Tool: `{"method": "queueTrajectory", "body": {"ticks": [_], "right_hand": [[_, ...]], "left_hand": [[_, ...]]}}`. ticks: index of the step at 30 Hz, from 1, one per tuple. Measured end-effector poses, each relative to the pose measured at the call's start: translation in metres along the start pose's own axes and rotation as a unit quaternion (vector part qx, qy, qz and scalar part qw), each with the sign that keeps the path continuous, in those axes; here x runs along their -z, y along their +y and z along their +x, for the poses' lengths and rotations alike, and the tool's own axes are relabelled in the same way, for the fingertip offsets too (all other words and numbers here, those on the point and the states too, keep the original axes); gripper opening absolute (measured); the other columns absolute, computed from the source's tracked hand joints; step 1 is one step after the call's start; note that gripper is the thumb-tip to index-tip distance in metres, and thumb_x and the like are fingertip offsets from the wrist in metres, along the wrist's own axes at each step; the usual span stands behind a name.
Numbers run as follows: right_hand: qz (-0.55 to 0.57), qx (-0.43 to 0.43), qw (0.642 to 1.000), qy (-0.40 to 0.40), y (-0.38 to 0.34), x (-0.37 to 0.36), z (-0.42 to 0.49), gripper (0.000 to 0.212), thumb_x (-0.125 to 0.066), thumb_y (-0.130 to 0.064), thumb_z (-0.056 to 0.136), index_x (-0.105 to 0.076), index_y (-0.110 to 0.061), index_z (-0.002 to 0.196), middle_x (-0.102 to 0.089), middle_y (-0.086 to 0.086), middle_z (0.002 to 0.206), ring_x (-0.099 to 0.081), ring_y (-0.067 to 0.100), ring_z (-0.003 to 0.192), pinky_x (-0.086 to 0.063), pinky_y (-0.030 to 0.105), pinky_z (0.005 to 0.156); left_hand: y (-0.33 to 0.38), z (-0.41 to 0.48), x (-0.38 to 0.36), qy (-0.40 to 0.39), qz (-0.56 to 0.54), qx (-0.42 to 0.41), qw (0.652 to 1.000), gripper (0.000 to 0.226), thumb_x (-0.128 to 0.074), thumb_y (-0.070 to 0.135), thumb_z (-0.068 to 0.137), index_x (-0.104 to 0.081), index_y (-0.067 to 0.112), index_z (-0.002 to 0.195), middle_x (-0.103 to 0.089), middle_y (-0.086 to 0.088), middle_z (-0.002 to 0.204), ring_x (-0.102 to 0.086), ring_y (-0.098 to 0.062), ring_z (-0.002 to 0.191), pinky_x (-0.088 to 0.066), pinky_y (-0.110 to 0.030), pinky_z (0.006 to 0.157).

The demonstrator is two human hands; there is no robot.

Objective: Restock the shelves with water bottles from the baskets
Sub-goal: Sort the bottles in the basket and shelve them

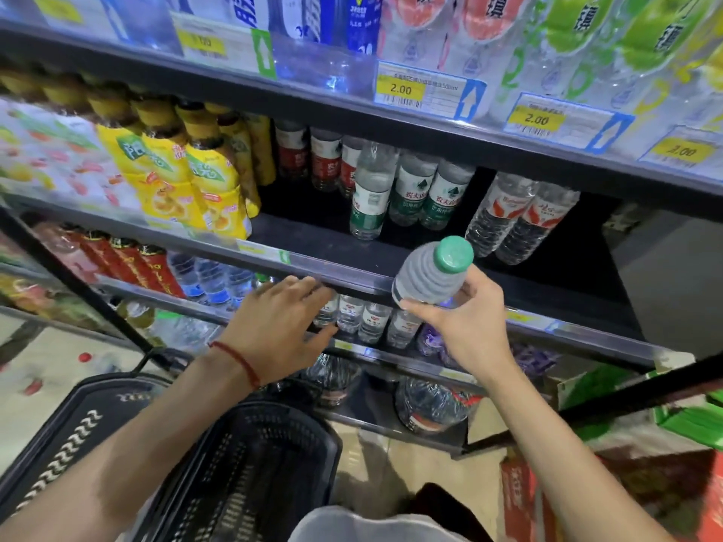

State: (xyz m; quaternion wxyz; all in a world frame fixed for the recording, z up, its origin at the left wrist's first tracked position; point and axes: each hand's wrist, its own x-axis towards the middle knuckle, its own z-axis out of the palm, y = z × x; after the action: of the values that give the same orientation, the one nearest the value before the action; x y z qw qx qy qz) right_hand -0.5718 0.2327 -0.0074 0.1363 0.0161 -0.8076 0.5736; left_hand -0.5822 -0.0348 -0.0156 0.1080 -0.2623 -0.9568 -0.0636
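Observation:
My right hand (465, 326) grips a clear water bottle (430, 273) with a green cap, held tilted in front of the middle shelf (332, 244). On that shelf stand green-labelled water bottles (410, 193), red-labelled ones (324, 158) behind, and two red-and-white labelled ones (516, 221) to the right. My left hand (281, 330), with a red string on the wrist, reaches forward with straight fingers against the shelf's front edge and holds nothing. Below my forearms sits a black mesh basket (250, 475); whether it contains anything cannot be seen.
Yellow-labelled drink bottles (187, 170) fill the middle shelf's left part. The top shelf carries bottles and price tags (422, 91). Lower shelves hold small water bottles (364, 318) and big jugs (430, 408). A second black basket (70, 436) lies at the left. Cartons (626, 483) stand at the right.

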Motion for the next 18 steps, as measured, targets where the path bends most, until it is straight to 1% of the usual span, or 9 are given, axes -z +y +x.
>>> {"method": "queueTrajectory", "body": {"ticks": [3, 5, 7, 8, 11, 14, 15, 16, 18], "right_hand": [[0.018, 0.03, 0.999, 0.017, 0.0, -0.011, 0.028, 0.073, -0.098, -0.014, 0.068, -0.066, -0.01, 0.134, -0.069, 0.001, 0.131, -0.062, 0.017, 0.126, -0.051, 0.029, 0.108], [-0.006, 0.065, 0.997, 0.032, 0.006, -0.017, 0.046, 0.075, -0.099, -0.018, 0.067, -0.066, -0.014, 0.134, -0.061, 0.0, 0.134, -0.057, 0.011, 0.128, -0.048, 0.025, 0.105], [-0.013, 0.069, 0.997, 0.037, 0.016, -0.022, 0.061, 0.076, -0.099, -0.018, 0.065, -0.067, -0.017, 0.134, -0.055, -0.001, 0.13, -0.054, 0.008, 0.125, -0.047, 0.02, 0.101], [-0.016, 0.061, 0.997, 0.037, 0.023, -0.023, 0.068, 0.076, -0.099, -0.018, 0.065, -0.067, -0.018, 0.134, -0.055, -0.001, 0.127, -0.055, 0.01, 0.123, -0.047, 0.021, 0.1], [-0.04, 0.036, 0.997, 0.052, 0.047, -0.031, 0.087, 0.074, -0.099, -0.023, 0.064, -0.068, -0.017, 0.13, -0.063, 0.001, 0.123, -0.058, 0.019, 0.119, -0.049, 0.035, 0.105], [-0.033, 0.011, 0.997, 0.068, 0.064, -0.038, 0.106, 0.06, -0.099, -0.024, 0.064, -0.07, -0.013, 0.115, -0.072, 0.001, 0.116, -0.066, 0.023, 0.113, -0.054, 0.047, 0.1], [-0.024, 0.008, 0.997, 0.074, 0.067, -0.039, 0.113, 0.057, -0.099, -0.023, 0.065, -0.07, -0.012, 0.113, -0.074, 0.001, 0.113, -0.069, 0.022, 0.109, -0.056, 0.046, 0.098], [-0.019, 0.009, 0.997, 0.079, 0.07, -0.04, 0.119, 0.057, -0.098, -0.021, 0.066, -0.07, -0.011, 0.114, -0.074, 0.001, 0.112, -0.07, 0.02, 0.107, -0.056, 0.042, 0.098], [-0.007, 0.006, 0.997, 0.08, 0.075, -0.042, 0.134, 0.058, -0.097, -0.019, 0.068, -0.067, -0.011, 0.118, -0.074, 0.0, 0.113, -0.07, 0.016, 0.107, -0.054, 0.033, 0.1]], "left_hand": [[0.001, 0.003, 0.006, -0.003, 0.003, -0.008, 1.0, 0.045, -0.057, 0.053, 0.092, -0.065, 0.021, 0.121, -0.066, 0.003, 0.108, -0.064, -0.025, 0.1, -0.056, -0.041, 0.077], [0.0, 0.007, 0.009, -0.003, 0.011, -0.005, 1.0, 0.051, -0.044, 0.058, 0.092, -0.064, 0.021, 0.119, -0.065, 0.003, 0.102, -0.064, -0.026, 0.097, -0.055, -0.04, 0.075], [-0.002, 0.01, 0.007, -0.001, 0.017, -0.002, 1.0, 0.057, -0.033, 0.061, 0.089, -0.064, 0.02, 0.115, -0.062, 0.002, 0.097, -0.062, -0.025, 0.092, -0.054, -0.04, 0.071], [-0.003, 0.012, 0.005, 0.0, 0.023, -0.008, 1.0, 0.059, -0.031, 0.062, 0.089, -0.063, 0.02, 0.113, -0.06, 0.002, 0.095, -0.061, -0.025, 0.09, -0.054, -0.04, 0.07], [-0.006, 0.018, -0.007, 0.025, 0.041, -0.043, 0.998, 0.056, -0.036, 0.058, 0.09, -0.066, 0.017, 0.112, -0.062, 0.001, 0.096, -0.061, -0.026, 0.085, -0.054, -0.04, 0.066], [-0.012, 0.025, -0.022, 0.048, 0.045, -0.063, 0.996, 0.051, -0.046, 0.055, 0.093, -0.067, 0.014, 0.115, -0.064, -0.002, 0.1, -0.062, -0.027, 0.086, -0.054, -0.042, 0.064], [-0.014, 0.029, -0.027, 0.056, 0.042, -0.067, 0.995, 0.05, -0.049, 0.054, 0.093, -0.067, 0.013, 0.116, -0.064, -0.002, 0.1, -0.062, -0.028, 0.087, -0.054, -0.042, 0.065], [-0.015, 0.033, -0.03, 0.064, 0.041, -0.07, 0.995, 0.049, -0.052, 0.054, 0.093, -0.066, 0.013, 0.116, -0.063, -0.002, 0.1, -0.061, -0.028, 0.088, -0.053, -0.041, 0.065], [-0.015, 0.042, -0.036, 0.075, 0.057, -0.074, 0.993, 0.048, -0.053, 0.054, 0.091, -0.067, 0.014, 0.113, -0.063, -0.001, 0.097, -0.06, -0.026, 0.085, -0.045, -0.034, 0.059]]}}
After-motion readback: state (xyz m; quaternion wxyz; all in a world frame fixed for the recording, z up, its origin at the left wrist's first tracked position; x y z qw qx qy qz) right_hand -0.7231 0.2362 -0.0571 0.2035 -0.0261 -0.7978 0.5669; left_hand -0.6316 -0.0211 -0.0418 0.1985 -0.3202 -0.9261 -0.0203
